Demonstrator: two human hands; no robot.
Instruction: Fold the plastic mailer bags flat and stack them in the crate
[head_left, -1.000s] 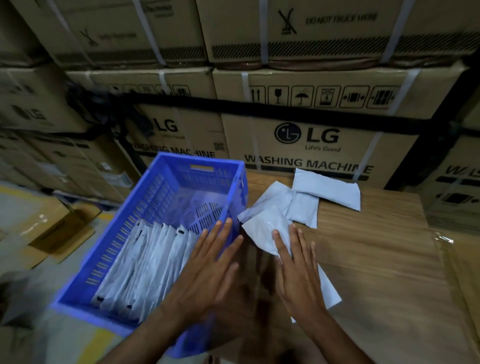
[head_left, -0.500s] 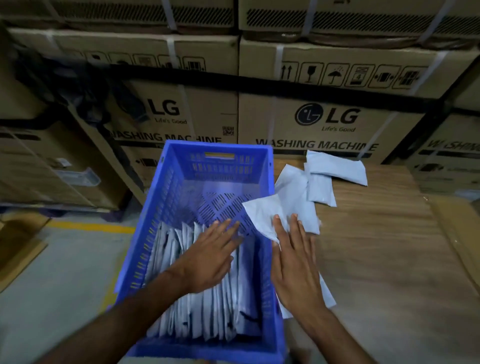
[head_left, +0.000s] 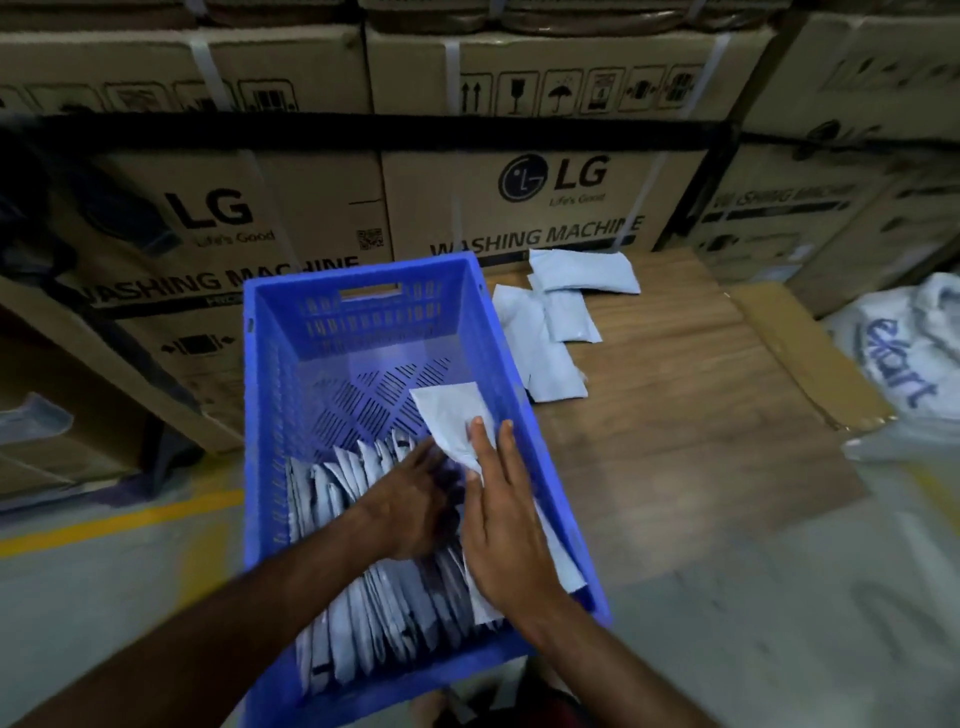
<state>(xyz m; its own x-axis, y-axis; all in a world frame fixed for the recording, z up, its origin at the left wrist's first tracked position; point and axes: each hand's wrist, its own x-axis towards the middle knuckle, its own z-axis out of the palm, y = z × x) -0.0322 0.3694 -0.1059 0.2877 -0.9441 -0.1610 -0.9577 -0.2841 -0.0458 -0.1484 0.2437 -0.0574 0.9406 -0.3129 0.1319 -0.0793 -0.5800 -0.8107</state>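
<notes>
A blue slotted crate stands in front of me, its near half filled with a row of folded white mailer bags standing on edge. My right hand lies with straight fingers on a folded white mailer and presses it down inside the crate, at the right end of the row. My left hand reaches into the row beside it, fingers among the bags; its fingertips are hidden. Three more white mailers lie on the wooden table to the right of the crate.
Stacked cardboard washing machine boxes form a wall behind the crate and table. A flattened cardboard piece and a large white printed sack lie at the right. A yellow floor line runs at the left.
My right hand has carried the folded mailer from the table edge into the crate. My left hand has gone deeper into the row of bags. The view has shifted over the crate.
</notes>
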